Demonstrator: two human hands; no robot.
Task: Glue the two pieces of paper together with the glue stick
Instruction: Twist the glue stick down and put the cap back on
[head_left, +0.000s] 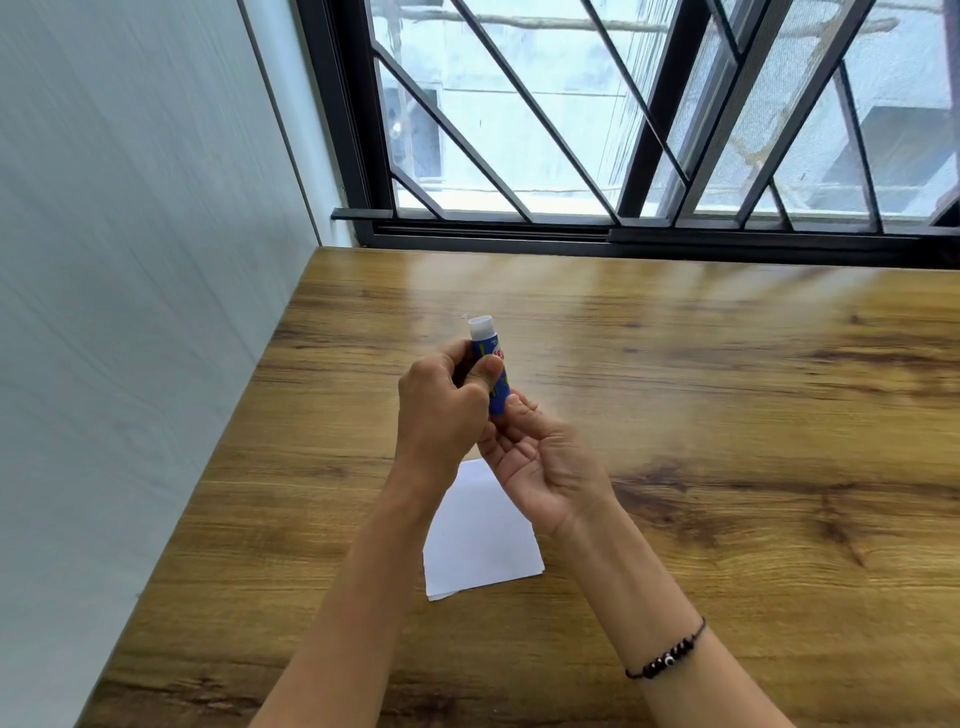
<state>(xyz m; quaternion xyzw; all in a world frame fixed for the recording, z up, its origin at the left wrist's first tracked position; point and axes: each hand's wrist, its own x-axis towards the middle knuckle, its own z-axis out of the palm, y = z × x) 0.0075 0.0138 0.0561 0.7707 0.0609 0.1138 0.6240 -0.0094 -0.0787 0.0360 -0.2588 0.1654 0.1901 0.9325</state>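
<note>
From my feed, both hands are up over the desk (675, 415) on the glue stick (491, 364). My left hand (441, 410) is wrapped round the blue tube's middle, and my right hand (540, 457) pinches its lower end with thumb and fingers. The tube stands nearly upright, cap off, whitish top showing. The white paper (480, 540) lies flat on the desk right under my wrists; can't tell if it's 2 sheets. Beaded bracelet (667, 660) on my right wrist.

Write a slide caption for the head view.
Both hands, left hand and right hand, hold an uncapped glue stick above white paper on a wooden table.
</note>
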